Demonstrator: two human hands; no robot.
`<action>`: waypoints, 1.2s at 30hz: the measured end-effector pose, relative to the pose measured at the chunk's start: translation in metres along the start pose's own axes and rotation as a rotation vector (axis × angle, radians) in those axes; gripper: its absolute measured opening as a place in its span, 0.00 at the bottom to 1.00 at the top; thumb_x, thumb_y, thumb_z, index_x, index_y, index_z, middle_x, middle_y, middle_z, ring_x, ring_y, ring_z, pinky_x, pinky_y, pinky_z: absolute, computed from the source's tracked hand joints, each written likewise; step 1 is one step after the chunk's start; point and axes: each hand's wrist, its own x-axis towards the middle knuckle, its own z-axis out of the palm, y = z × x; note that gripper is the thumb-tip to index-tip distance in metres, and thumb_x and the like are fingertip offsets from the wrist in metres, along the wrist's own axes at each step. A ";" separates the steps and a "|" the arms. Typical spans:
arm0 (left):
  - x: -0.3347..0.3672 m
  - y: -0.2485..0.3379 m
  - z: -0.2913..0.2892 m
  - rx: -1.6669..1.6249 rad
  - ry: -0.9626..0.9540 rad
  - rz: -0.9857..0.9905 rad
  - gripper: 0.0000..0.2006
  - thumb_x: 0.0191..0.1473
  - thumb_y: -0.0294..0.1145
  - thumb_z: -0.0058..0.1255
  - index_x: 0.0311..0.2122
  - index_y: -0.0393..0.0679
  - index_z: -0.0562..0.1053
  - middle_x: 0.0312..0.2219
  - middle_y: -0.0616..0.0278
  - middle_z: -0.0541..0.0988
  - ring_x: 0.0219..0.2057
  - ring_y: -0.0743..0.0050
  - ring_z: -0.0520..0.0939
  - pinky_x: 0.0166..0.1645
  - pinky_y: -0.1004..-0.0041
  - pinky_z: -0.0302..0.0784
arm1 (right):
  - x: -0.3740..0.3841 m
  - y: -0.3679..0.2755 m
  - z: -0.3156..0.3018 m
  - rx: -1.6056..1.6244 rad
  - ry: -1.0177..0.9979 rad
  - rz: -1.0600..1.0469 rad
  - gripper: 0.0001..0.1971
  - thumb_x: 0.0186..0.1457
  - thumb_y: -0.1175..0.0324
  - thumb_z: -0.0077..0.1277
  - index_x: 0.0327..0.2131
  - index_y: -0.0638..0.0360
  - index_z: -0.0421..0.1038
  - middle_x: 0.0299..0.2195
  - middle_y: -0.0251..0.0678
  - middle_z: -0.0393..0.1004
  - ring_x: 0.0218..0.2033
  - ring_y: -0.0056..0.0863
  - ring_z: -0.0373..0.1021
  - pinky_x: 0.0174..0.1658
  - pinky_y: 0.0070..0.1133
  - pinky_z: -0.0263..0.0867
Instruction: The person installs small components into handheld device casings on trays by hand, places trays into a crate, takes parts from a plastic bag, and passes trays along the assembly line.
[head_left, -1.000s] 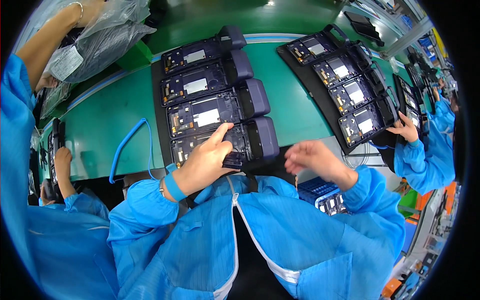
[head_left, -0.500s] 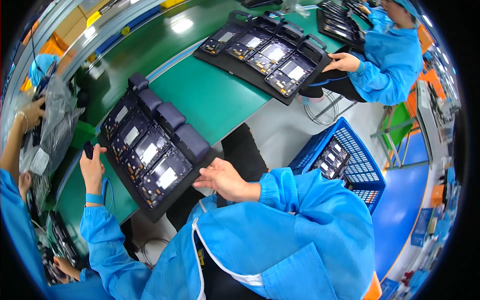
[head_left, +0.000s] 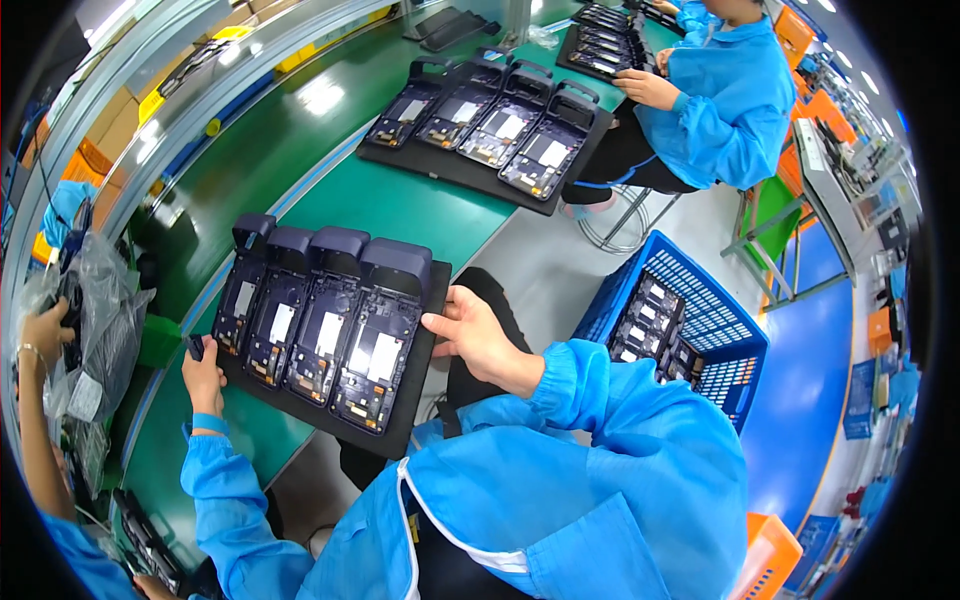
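Note:
A flat black foam-like board (head_left: 425,395) lies tilted before me, partly over the table's edge. Side by side on it rest several opened dark handheld device housings (head_left: 372,345), with circuit parts and white labels inside and raised hoods at their far ends. My right hand (head_left: 480,335) grips the board's right edge, thumb on top and fingers beneath. At the board's left edge is my left hand (head_left: 203,380), closed around a small dark object (head_left: 194,346) whose kind I cannot make out. A blue band with a cord circles my left wrist.
Farther along the green table (head_left: 345,190), another black board (head_left: 450,167) carries similar housings. A co-worker (head_left: 715,105) in blue sits beyond it. To my right stands a blue crate (head_left: 725,340) holding more housings. At left, another person's hand (head_left: 45,335) handles clear plastic bags (head_left: 105,320).
The board with housings has turned, its far end swinging left. My left hand has moved down to the board's left edge. The co-worker's hand has left the far board.

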 end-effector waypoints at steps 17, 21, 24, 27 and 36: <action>0.053 0.057 -0.008 0.159 -0.335 -0.163 0.08 0.49 0.35 0.50 0.25 0.44 0.69 0.10 0.75 0.61 0.07 0.89 0.56 0.09 0.85 0.47 | 0.062 0.035 0.010 -0.047 0.465 -0.354 0.18 0.53 0.72 0.43 0.47 0.66 0.56 0.38 0.41 0.65 0.39 0.27 0.63 0.41 0.24 0.61; 0.057 0.076 -0.012 0.307 -0.320 -0.149 0.08 0.50 0.36 0.49 0.26 0.43 0.70 0.10 0.74 0.60 0.07 0.88 0.56 0.09 0.85 0.48 | 0.045 0.011 0.029 0.184 0.412 -0.308 0.20 0.55 0.68 0.41 0.50 0.64 0.51 0.42 0.52 0.65 0.46 0.40 0.63 0.48 0.28 0.57; 0.061 0.082 -0.023 0.284 -0.281 -0.200 0.09 0.50 0.37 0.50 0.25 0.44 0.69 0.11 0.74 0.60 0.08 0.89 0.57 0.08 0.85 0.47 | 0.054 0.016 0.041 0.175 0.378 -0.407 0.27 0.53 0.68 0.44 0.53 0.62 0.45 0.45 0.52 0.64 0.47 0.42 0.62 0.49 0.29 0.57; 0.058 0.088 -0.030 0.150 -0.352 -0.326 0.10 0.50 0.36 0.51 0.23 0.45 0.65 0.13 0.73 0.61 0.09 0.89 0.57 0.08 0.85 0.46 | 0.054 0.019 0.039 0.141 0.412 -0.421 0.27 0.52 0.69 0.45 0.53 0.63 0.46 0.45 0.52 0.63 0.47 0.41 0.62 0.49 0.29 0.57; 0.049 0.089 -0.032 0.067 -0.532 -0.280 0.09 0.51 0.34 0.50 0.25 0.46 0.62 0.12 0.74 0.58 0.09 0.89 0.56 0.08 0.85 0.46 | 0.044 0.007 0.033 0.282 0.330 -0.460 0.25 0.51 0.74 0.44 0.52 0.65 0.48 0.44 0.46 0.64 0.45 0.30 0.63 0.48 0.24 0.58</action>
